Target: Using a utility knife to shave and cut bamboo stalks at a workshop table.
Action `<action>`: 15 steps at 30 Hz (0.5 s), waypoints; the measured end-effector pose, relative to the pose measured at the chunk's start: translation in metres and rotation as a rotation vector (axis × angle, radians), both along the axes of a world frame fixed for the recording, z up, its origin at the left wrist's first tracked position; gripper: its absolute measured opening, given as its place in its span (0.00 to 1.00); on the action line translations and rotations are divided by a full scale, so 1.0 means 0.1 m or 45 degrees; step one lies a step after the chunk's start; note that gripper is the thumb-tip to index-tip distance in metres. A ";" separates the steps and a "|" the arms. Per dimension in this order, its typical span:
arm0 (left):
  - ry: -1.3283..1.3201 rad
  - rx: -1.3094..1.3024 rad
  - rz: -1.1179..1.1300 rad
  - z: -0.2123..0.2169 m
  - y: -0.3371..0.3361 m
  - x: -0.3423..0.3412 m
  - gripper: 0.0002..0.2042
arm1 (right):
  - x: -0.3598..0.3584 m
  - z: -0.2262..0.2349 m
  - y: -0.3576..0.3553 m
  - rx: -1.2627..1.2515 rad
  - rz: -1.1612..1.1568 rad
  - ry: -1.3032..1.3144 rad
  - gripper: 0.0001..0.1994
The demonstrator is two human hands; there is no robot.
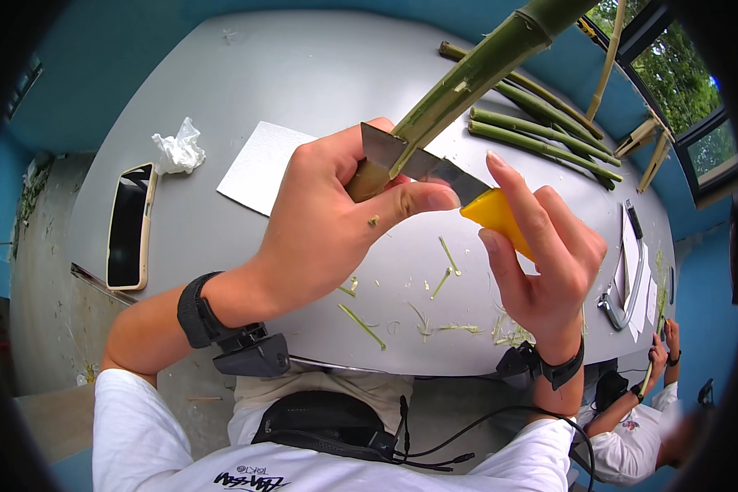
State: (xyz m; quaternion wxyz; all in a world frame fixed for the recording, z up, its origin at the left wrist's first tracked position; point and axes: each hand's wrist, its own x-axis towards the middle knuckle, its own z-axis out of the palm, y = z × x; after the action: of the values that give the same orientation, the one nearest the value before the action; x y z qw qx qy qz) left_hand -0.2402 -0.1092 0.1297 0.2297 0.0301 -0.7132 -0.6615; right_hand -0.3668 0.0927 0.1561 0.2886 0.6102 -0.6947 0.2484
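Note:
A thick green bamboo pole (476, 78) slants from the upper right down to my left hand (324, 209), whose fingers are wrapped round its near end. That hand's thumb stretches along the lower edge of a metal blade. The blade belongs to a knife (453, 180) with a yellow handle, and it lies across the bamboo, touching it. My right hand (553, 258) is closed on the yellow handle, with its index finger raised along it. Just beyond the blade, the bamboo's surface looks pale and shaved.
Bamboo shavings (443, 283) are scattered on the grey table (262, 70). Several bamboo sticks (549, 135) lie at the far right, near a hacksaw (623, 303). A phone (131, 230), crumpled tissue (180, 148) and white sheet (258, 164) are left. Another person (644, 426) sits at right.

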 end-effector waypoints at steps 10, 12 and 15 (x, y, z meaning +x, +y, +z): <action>-0.182 -0.042 -0.007 0.04 -0.05 -0.01 0.13 | -0.02 -0.05 -0.03 -0.011 -0.009 -0.056 0.31; -0.174 -0.065 0.002 0.06 -0.07 0.01 0.15 | -0.01 -0.04 -0.06 0.004 -0.018 -0.080 0.30; -0.024 -0.021 0.018 0.03 0.03 -0.02 0.21 | -0.01 -0.04 -0.06 0.031 -0.031 -0.132 0.29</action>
State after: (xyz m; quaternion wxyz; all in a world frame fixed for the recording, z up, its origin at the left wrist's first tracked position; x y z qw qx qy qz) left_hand -0.2422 -0.1061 0.1326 0.2278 0.0395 -0.7207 -0.6536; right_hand -0.3680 0.0871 0.1520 0.2478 0.5916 -0.7191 0.2675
